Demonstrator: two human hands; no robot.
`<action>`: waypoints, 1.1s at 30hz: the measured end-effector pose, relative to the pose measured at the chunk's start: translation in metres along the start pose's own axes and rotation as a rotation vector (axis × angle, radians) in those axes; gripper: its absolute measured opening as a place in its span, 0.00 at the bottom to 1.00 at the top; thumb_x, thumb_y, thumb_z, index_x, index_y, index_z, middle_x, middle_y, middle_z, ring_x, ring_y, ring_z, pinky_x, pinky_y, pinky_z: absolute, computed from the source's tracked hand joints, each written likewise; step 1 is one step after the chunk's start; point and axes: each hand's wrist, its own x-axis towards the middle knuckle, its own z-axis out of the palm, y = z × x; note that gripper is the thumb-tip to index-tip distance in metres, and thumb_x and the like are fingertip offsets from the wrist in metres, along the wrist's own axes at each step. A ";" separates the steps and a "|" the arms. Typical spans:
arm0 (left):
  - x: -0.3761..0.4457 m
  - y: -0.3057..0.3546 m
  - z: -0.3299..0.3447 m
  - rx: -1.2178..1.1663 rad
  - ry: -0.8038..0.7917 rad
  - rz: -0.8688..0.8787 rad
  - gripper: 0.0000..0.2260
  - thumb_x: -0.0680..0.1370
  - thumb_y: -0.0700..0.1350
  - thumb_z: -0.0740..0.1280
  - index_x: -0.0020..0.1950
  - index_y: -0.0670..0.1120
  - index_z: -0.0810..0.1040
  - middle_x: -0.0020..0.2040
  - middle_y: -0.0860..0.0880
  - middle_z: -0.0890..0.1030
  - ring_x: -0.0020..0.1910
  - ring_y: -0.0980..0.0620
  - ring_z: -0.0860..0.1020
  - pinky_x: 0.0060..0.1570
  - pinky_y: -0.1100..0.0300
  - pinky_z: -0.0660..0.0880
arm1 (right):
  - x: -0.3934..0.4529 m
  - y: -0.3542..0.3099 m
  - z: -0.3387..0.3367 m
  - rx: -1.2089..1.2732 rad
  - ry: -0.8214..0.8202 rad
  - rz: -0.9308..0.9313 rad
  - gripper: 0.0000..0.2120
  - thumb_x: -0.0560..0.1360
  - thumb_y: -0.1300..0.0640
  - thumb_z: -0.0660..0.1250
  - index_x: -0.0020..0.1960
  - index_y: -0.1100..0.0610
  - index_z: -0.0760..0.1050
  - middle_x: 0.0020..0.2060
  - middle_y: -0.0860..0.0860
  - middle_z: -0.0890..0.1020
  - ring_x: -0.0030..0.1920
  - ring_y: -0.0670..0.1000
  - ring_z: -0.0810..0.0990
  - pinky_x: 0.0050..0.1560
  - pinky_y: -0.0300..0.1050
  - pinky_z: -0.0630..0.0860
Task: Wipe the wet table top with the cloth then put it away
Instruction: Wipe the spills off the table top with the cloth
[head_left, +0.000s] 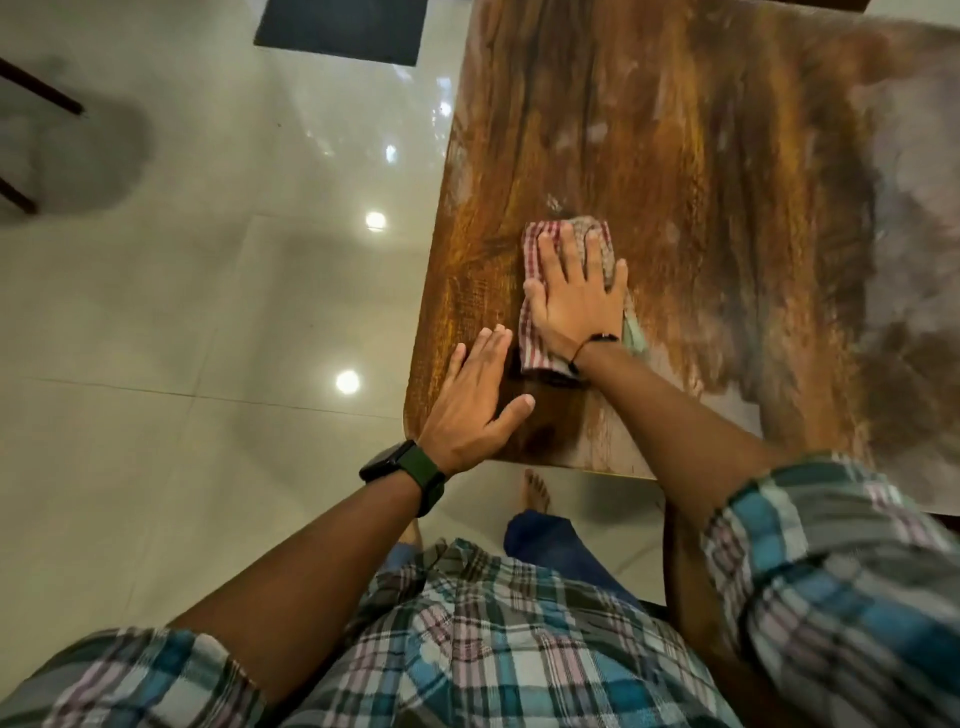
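On table top (701, 156), near front-left corner: one checked cloth (535, 343), pressed flat under right hand (574, 299), fingers spread wide, nothing gripped. Left hand (475, 400) laid flat and wide just beside cloth, holding nothing. Progress, judged: wiping under way; pale wet patches and streaks visible along far right and near edge, not yet cleared. Putting cloth away not yet done. Count: one cloth, one table, two hands, one wristwatch (402, 470).

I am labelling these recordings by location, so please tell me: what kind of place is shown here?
Probably a room inside a home, perhaps a dining area: a brown wooden table top, glossy pale floor tiles reflecting ceiling lights, and a bare foot on the floor.
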 end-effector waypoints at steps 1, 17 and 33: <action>0.001 0.001 -0.001 -0.001 -0.012 -0.013 0.35 0.74 0.62 0.48 0.75 0.45 0.45 0.77 0.47 0.48 0.75 0.56 0.44 0.70 0.62 0.33 | 0.012 0.000 -0.003 -0.009 -0.004 0.010 0.27 0.81 0.42 0.45 0.77 0.47 0.43 0.77 0.49 0.43 0.76 0.55 0.40 0.72 0.64 0.39; 0.005 0.011 0.019 0.229 0.112 -0.054 0.38 0.72 0.69 0.32 0.75 0.51 0.51 0.77 0.47 0.50 0.76 0.49 0.45 0.70 0.50 0.36 | -0.114 0.007 0.013 0.016 -0.065 -0.024 0.28 0.78 0.42 0.42 0.76 0.44 0.41 0.77 0.48 0.43 0.76 0.54 0.38 0.72 0.63 0.36; 0.019 0.029 0.025 0.066 0.098 -0.196 0.38 0.70 0.67 0.37 0.76 0.49 0.46 0.77 0.51 0.48 0.75 0.55 0.42 0.70 0.51 0.31 | -0.114 -0.008 0.011 -0.004 -0.066 0.100 0.31 0.80 0.42 0.44 0.77 0.51 0.37 0.76 0.54 0.39 0.75 0.60 0.37 0.71 0.65 0.35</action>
